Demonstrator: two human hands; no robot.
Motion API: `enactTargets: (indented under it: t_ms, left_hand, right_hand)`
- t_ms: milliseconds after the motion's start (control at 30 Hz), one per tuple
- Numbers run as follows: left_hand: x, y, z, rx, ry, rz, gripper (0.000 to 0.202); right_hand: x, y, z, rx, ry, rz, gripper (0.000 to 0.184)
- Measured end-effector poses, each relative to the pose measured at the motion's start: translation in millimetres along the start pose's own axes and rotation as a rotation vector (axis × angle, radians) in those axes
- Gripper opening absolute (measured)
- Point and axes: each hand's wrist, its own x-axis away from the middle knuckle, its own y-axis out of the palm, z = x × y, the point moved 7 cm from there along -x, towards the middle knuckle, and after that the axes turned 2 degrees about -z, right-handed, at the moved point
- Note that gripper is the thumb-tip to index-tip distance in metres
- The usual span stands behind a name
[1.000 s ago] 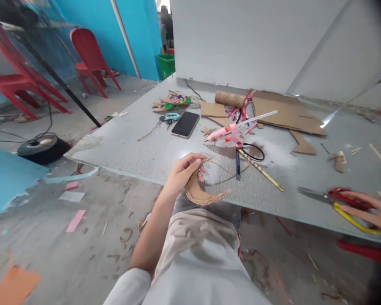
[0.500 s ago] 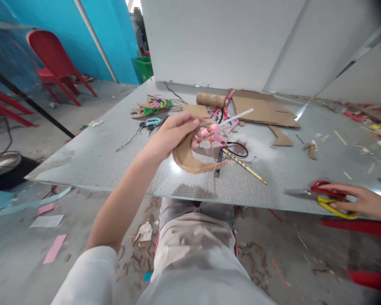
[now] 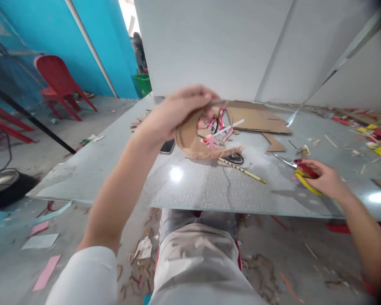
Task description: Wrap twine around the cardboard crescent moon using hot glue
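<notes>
My left hand (image 3: 174, 112) is raised above the grey tabletop (image 3: 120, 148), closed on a crescent-shaped cardboard piece (image 3: 190, 142) with twine trailing from it. At the right, my right hand (image 3: 324, 180) is closed round the red and yellow handles of a pair of scissors (image 3: 300, 169), whose blades point left just above the table. Behind the crescent lies a pink glue gun (image 3: 214, 140), partly hidden. A yellow striped stick (image 3: 241, 169) lies between the two hands.
Flat cardboard sheets (image 3: 257, 118) lie at the back of the table, with scraps and sticks scattered to the right. A phone (image 3: 167, 147) peeks out beside my left wrist. Red chairs (image 3: 62, 82) stand at left. Paper scraps litter the floor.
My left hand has lifted the cardboard crescent from the table's near edge up and forward. My right hand has picked up the scissors and moved them leftward and further onto the table.
</notes>
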Motion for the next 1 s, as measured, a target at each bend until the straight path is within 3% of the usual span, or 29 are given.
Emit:
enactTargets:
  t_ms: [100,233,333,400,533,733,1000]
  left_hand:
    - [16.1,-7.6,-54.3,0.072,-0.164,-0.01,0.008]
    - [33.2,-16.3,-118.7,0.199,-0.334,-0.078,0.018]
    - [36.7,-19.0,-144.1,0.27,-0.365,-0.063,0.02]
    - [36.3,-15.5,-152.0,0.314,-0.347,-0.055,0.019]
    - [36.1,-4.6,-157.8,0.363,-0.334,-0.095,0.02]
    - [35.9,-13.4,-147.7,0.411,-0.254,-0.012,0.021]
    - [36.7,-10.1,-155.4,0.418,-0.385,0.029,0.014]
  right_hand:
    - [-12.4,14.1,-42.5,-0.206,-0.075,0.109,0.045]
    - [-25.6,30.4,-131.2,-0.124,-0.383,0.162,0.039]
    - [-28.6,47.4,-189.5,0.11,-0.553,0.198,0.044]
    - [-26.7,59.1,-212.2,0.241,-0.611,0.244,0.046]
    - [-15.1,78.5,-216.9,0.384,-0.691,0.254,0.046]
    - [-3.2,78.2,-194.1,0.485,-0.704,0.351,0.043]
    - [5.5,89.6,-206.6,0.509,-0.773,0.432,0.038]
